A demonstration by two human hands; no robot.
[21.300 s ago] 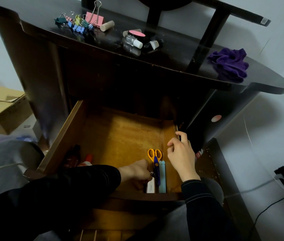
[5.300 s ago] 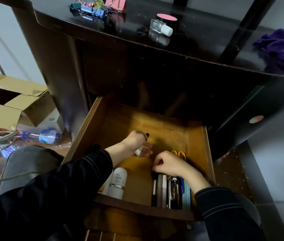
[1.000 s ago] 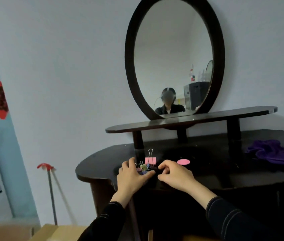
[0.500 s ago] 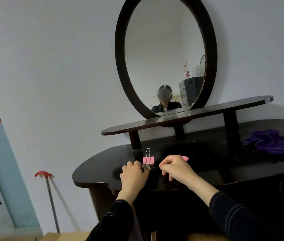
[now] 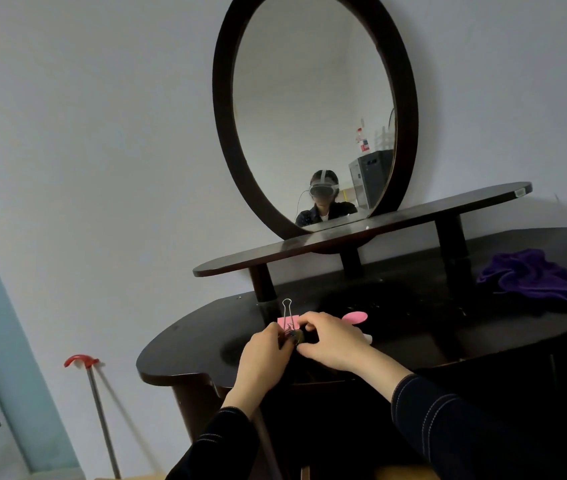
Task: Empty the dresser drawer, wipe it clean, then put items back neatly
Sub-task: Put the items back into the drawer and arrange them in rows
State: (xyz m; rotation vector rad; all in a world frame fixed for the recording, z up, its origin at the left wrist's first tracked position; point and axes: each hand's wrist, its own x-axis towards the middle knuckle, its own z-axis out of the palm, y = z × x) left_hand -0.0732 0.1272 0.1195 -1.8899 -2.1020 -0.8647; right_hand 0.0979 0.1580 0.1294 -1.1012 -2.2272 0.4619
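Left hand [image 5: 264, 348]: curled round binder clips [image 5: 289, 326], dresser top [image 5: 206, 341] front edge.
Right hand [image 5: 330, 341]: fingertips pinch the same clips.

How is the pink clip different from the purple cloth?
The pink clip is small; the purple cloth is much bigger. The clip is stiff, with a wire loop sticking up; the cloth lies soft and crumpled. The clip sits by the left hand and right hand; the cloth lies away at the right, untouched. Both rest on the dark dresser top.
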